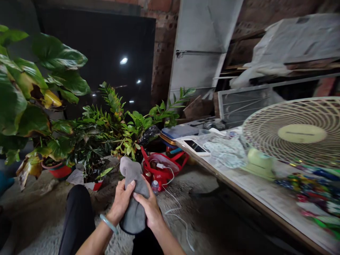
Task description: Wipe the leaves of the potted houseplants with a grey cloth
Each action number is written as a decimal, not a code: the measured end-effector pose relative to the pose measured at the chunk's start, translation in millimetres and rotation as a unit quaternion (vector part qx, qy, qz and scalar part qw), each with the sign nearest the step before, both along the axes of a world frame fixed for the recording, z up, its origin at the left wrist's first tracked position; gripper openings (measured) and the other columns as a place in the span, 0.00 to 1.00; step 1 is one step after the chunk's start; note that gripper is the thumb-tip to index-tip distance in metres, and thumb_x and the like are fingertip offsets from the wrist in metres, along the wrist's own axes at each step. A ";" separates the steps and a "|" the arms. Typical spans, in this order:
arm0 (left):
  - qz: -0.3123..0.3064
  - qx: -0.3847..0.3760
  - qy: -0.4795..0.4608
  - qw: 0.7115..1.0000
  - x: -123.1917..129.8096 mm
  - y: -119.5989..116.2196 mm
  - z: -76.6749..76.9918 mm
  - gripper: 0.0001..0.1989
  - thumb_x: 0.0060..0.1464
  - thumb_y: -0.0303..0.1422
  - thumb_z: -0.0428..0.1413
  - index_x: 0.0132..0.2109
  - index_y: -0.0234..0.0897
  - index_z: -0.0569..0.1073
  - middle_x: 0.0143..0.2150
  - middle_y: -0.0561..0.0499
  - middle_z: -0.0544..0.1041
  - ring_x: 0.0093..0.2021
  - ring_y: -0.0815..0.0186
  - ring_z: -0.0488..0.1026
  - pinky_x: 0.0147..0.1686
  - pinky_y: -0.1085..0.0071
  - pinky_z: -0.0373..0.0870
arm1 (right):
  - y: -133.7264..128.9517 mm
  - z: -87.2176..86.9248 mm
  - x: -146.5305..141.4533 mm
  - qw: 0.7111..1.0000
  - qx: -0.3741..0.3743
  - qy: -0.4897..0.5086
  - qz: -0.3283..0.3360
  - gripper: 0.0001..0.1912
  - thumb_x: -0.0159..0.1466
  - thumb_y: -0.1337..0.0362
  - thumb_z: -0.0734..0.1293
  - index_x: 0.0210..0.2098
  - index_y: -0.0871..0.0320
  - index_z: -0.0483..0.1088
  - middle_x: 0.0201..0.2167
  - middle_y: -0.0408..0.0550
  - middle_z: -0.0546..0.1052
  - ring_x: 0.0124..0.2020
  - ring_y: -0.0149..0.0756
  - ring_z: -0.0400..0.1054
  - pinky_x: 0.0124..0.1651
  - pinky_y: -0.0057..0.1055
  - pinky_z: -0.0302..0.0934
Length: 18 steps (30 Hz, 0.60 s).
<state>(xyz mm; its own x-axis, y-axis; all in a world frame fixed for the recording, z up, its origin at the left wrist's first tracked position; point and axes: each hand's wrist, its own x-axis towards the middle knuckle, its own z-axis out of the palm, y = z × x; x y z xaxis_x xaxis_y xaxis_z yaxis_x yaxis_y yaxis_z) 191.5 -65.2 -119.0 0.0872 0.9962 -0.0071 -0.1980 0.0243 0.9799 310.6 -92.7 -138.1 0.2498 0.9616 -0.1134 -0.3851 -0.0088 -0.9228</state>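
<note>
Grey fabric, one soft piece [136, 200], above the knees, near side of the scene! Two hands on it: left hand [122, 198] and right hand [150, 207], both part-curled, thumbs pressing its front. One bangle (pale green) on the left wrist. One red bag [162, 170] beyond, one phone [196, 146] right on the table [225, 177].

The person's left hand [122, 198] and right hand [149, 205] both grip a soft grey fabric piece [135, 202] with a rounded end. Right of it sits an open red bag [162, 170]; farther right, a white-screened-edge phone [196, 147] lies on the long pale surface [225, 173].
</note>
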 end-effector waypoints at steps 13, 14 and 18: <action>0.030 -0.271 -0.164 0.948 -79.7 99.8 -68.8 0.14 0.57 0.27 0.65 0.49 0.37 0.73 0.40 0.48 0.81 0.29 0.68 0.77 0.29 0.74 0.71 | 96.5 60.4 21.3 0.994 -0.061 0.082 -0.035 0.22 0.47 0.68 0.75 0.42 0.55 0.77 0.32 0.51 0.86 0.40 0.54 0.83 0.43 0.44 0.78; 0.030 -0.254 -0.190 0.948 -85.9 108.3 -66.8 0.11 0.58 0.26 0.64 0.48 0.36 0.74 0.39 0.47 0.82 0.29 0.69 0.77 0.30 0.74 0.72 | 82.4 49.3 11.7 0.995 -0.066 0.072 -0.010 0.23 0.43 0.71 0.76 0.41 0.53 0.78 0.31 0.51 0.86 0.37 0.55 0.82 0.43 0.47 0.78; -0.007 -0.177 -0.245 0.953 -109.0 127.3 -57.0 0.13 0.60 0.27 0.63 0.52 0.35 0.76 0.40 0.46 0.83 0.32 0.67 0.78 0.31 0.73 0.74 | 36.0 20.8 29.1 0.999 -0.039 0.014 0.006 0.30 0.39 0.67 0.80 0.42 0.44 0.79 0.38 0.46 0.87 0.44 0.56 0.82 0.51 0.49 0.76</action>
